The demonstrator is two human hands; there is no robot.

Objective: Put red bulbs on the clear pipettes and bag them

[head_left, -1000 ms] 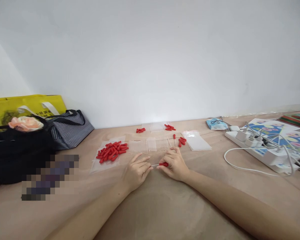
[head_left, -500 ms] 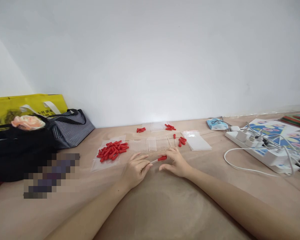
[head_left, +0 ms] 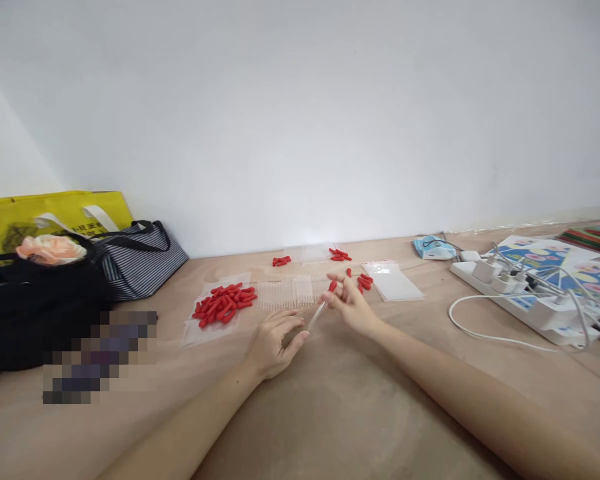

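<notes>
My right hand pinches a dropper at its red rubber bulb, and the clear tube slants down to the left. Near the tube's lower end is my left hand, open with thumb and fingers apart; whether the thumb tip touches the tube I cannot tell. Beyond the hands lies a row of clear tubes, partly hidden by my right hand. A heap of red rubber bulbs rests on clear plastic bags at the left. Several more red bulbs lie just past my right hand.
Clear plastic bags are stacked at the right. Farther back are small groups of red bulbs and more tubes. A power strip with white cables and a blue mask sit right; a striped bag stands left.
My right hand has turned the dropper so that its bulb points up and away. My left fingers have come off the tube and spread apart.
</notes>
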